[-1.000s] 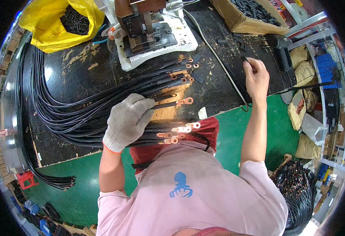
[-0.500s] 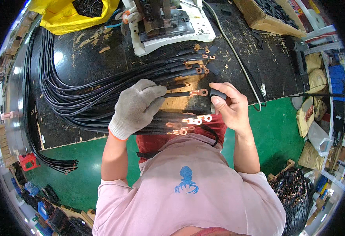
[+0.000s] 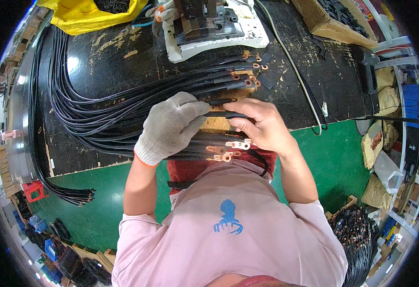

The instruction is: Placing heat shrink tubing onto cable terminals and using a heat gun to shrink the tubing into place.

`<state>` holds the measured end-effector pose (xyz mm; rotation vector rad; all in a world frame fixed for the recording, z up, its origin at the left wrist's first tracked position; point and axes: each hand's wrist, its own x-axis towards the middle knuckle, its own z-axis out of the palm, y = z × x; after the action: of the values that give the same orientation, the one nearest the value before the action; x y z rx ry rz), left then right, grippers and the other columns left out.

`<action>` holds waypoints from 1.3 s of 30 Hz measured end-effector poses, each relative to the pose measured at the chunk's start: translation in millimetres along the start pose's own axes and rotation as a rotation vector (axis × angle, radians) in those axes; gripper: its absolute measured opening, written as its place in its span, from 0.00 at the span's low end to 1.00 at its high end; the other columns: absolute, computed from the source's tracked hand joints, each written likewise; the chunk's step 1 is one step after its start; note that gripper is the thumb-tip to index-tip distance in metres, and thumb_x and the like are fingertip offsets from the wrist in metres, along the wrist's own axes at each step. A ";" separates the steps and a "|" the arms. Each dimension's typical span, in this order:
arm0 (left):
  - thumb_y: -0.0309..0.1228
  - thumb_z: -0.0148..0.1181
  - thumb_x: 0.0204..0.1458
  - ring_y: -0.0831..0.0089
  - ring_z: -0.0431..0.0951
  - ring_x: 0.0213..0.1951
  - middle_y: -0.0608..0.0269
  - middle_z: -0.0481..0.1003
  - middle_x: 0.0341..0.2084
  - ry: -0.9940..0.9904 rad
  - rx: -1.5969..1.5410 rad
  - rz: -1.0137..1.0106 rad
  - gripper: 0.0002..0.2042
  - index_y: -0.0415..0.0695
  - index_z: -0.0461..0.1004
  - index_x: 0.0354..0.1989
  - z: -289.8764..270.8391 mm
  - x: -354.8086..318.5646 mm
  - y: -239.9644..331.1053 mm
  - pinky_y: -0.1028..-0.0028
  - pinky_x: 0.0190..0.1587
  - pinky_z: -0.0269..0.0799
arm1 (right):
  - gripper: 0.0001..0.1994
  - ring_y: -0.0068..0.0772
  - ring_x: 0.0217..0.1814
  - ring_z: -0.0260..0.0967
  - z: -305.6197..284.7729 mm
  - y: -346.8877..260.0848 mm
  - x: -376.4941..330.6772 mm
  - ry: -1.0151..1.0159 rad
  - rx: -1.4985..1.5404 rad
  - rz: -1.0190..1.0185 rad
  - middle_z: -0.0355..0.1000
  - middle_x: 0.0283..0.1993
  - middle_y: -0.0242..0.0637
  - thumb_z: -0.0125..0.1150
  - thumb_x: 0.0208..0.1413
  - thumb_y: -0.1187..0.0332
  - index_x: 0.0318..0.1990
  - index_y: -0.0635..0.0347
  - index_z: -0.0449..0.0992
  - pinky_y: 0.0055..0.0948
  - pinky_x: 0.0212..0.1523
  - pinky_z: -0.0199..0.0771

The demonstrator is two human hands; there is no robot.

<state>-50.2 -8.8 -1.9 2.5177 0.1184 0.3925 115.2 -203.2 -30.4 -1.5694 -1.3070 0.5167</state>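
My left hand (image 3: pixel 171 125), in a grey knitted glove, is closed on a black cable (image 3: pixel 213 114) near its end. My bare right hand (image 3: pixel 265 125) pinches a black sleeve (image 3: pixel 234 115) over that end; the copper lug there is hidden under the sleeve and my fingers. Beyond my hands lies a thick bundle of black cables (image 3: pixel 118 98) curving in from the left. Several of its ends carry copper ring lugs (image 3: pixel 248 82), some partly sleeved. Closer to my body, more cable ends with bare copper lugs (image 3: pixel 240 145) lie at the table's near edge.
A press-like machine on a white base (image 3: pixel 219 49) stands at the back. Left of it sits a yellow bag (image 3: pixel 92 23) with small dark pieces. A cardboard box (image 3: pixel 343 29) of black pieces is back right, past a pale cord (image 3: pixel 293 71). Cables (image 3: pixel 61 190) overhang the left edge.
My right hand has moved left, bringing the black sleeve onto the cable end and covering the copper lug that was bare before. My left hand keeps its hold on the cable.
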 end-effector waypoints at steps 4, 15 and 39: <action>0.31 0.65 0.53 0.56 0.81 0.35 0.56 0.78 0.35 0.012 -0.001 0.009 0.08 0.45 0.81 0.40 1.3 -1.0 -0.7 0.63 0.36 0.78 | 0.15 0.21 0.34 0.76 6.7 4.7 -7.8 0.076 0.137 0.180 0.78 0.36 0.38 0.71 0.54 0.75 0.49 0.66 0.79 0.24 0.35 0.76; 0.28 0.66 0.52 0.54 0.81 0.33 0.56 0.78 0.33 0.026 0.002 0.008 0.08 0.46 0.81 0.40 1.2 3.2 -0.1 0.62 0.34 0.77 | 0.13 0.14 0.26 0.65 11.3 16.0 -10.9 0.178 0.305 0.236 0.72 0.25 0.28 0.75 0.51 0.74 0.44 0.63 0.81 0.20 0.27 0.67; 0.31 0.60 0.48 0.64 0.76 0.31 0.67 0.73 0.24 -0.133 0.584 -0.019 0.02 0.53 0.77 0.30 -5.5 26.2 1.8 0.64 0.33 0.72 | 0.09 0.61 0.46 0.76 -195.7 180.2 251.1 0.275 -1.013 0.382 0.78 0.41 0.59 0.59 0.52 0.69 0.34 0.66 0.81 0.51 0.49 0.77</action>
<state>-26.8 -2.9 10.0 3.1050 0.2319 0.1969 443.7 -42.6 -40.4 -2.6352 -1.0916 -0.2115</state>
